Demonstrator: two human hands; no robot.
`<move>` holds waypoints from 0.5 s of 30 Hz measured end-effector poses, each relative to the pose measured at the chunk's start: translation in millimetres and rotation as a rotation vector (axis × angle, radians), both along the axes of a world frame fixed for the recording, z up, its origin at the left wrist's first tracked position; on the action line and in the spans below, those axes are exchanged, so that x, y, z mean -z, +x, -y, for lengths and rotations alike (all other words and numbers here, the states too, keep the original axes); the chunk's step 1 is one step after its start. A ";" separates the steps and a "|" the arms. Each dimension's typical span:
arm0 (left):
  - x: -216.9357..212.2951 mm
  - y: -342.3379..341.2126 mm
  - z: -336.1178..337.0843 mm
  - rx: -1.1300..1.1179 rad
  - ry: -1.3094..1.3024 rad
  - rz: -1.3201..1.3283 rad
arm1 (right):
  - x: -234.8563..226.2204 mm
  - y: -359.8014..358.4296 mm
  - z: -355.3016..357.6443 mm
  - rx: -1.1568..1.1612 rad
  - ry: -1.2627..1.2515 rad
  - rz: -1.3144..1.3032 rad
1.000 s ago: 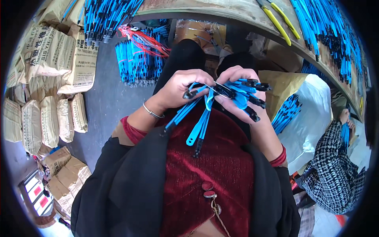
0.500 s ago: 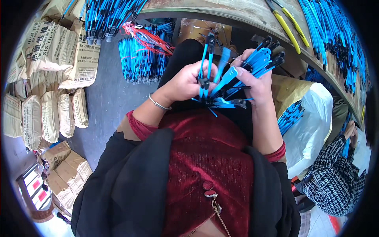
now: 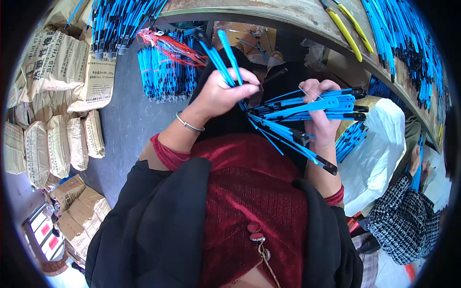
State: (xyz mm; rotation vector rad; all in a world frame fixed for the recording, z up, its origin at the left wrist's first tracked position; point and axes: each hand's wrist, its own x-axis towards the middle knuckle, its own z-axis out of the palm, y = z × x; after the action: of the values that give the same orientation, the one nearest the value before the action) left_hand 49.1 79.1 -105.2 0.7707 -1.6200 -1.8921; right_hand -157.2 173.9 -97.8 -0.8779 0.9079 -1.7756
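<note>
Blue rods (image 3: 302, 109) now fan sideways between hands drawn farther apart than a moment ago; the left hand (image 3: 226, 97) clamps some, the right hand (image 3: 321, 125) curls behind others, though I cannot tell its grip.

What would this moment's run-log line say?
left hand: gripping blue strips | right hand: against their fanned side | yellow-handled tool: on wooden table

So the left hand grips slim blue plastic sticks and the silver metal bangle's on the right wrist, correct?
No: the head view shows the silver metal bangle on the left wrist; the left hand does grip slim blue plastic sticks.
</note>
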 end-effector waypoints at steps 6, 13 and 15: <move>-2.5 -16.0 -18.1 -0.058 -0.421 0.051 | -16.8 14.4 2.2 0.118 0.077 -0.146; 0.6 -21.3 -25.6 -0.178 -0.567 0.029 | -22.5 18.2 5.7 0.205 0.171 -0.246; 0.1 -21.2 -26.0 -0.175 -0.586 0.035 | -23.2 19.8 5.7 0.227 0.201 -0.205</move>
State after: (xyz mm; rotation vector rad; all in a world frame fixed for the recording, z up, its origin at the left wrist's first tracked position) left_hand 28.0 105.1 -105.3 0.6607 -1.9199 -1.1906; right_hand -137.5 168.2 -74.5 -0.8635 1.3404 -1.7666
